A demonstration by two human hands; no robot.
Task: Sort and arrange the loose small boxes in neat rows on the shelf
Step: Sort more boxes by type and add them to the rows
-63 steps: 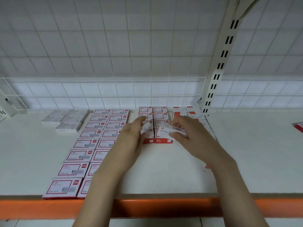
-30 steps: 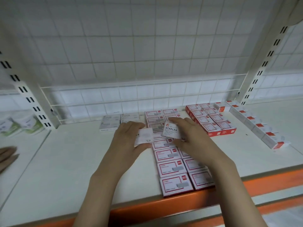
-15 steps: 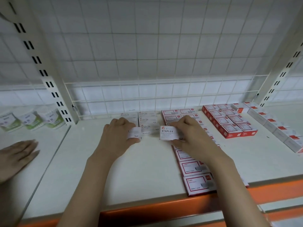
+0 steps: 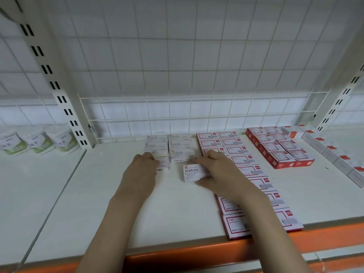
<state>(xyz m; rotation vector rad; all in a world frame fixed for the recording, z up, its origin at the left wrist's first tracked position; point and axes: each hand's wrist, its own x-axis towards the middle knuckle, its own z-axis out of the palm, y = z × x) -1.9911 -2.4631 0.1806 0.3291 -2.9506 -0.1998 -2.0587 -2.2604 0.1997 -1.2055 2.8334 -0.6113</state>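
Note:
Two short rows of white staples boxes (image 4: 178,144) run back to the wire grid on the white shelf (image 4: 102,194). My left hand (image 4: 140,174) grips a white box with a barcode (image 4: 163,166) at the near end of the left row. My right hand (image 4: 218,172) holds another white staples box (image 4: 194,173), label up, low over the shelf just in front of the right row. Whether that box touches the shelf is unclear.
Two long rows of red-framed white boxes (image 4: 242,160) run from the grid to the orange front edge (image 4: 197,255) under my right arm. Stacked red boxes (image 4: 279,148) and a line of white-red boxes (image 4: 334,154) lie further right. Green-white packs (image 4: 37,142) stand on the left bay.
Both hands have moved down and forward with their boxes to the near ends of the white rows. The view has shifted left; another person's hand seen at far left is gone.

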